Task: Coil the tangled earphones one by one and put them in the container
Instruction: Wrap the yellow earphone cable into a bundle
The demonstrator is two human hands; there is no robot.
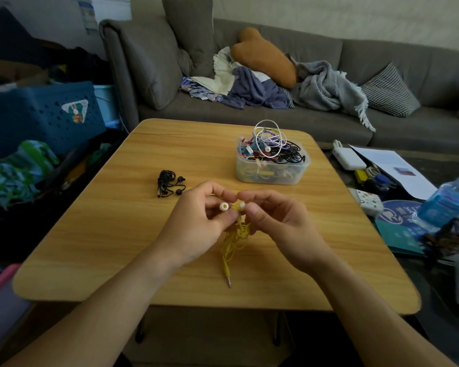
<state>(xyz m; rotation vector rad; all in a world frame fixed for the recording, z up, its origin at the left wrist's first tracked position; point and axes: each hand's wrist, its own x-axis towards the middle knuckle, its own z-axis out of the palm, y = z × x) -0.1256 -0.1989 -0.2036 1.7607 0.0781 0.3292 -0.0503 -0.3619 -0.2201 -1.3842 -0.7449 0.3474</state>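
Note:
Yellow earphones (pixel 232 243) hang in a tangled bunch between both hands above the wooden table (pixel 117 234). My left hand (pixel 196 221) pinches one white-tipped earbud and my right hand (pixel 278 223) pinches the other, the two buds close together. The yellow cord droops down and its plug lies on the table near the front. A black pair of earphones (pixel 168 185) lies tangled on the table, left of my hands. A clear plastic container (pixel 272 178) stands behind my hands, heaped with several earphones of mixed colours, white loops sticking up above its rim.
A grey sofa (pixel 382 123) with cushions and blankets runs behind the table. Blue crates (pixel 37 112) and clutter stand at the left. At the right lie papers, a white charger (pixel 349 158) and a blue water bottle (pixel 451 197).

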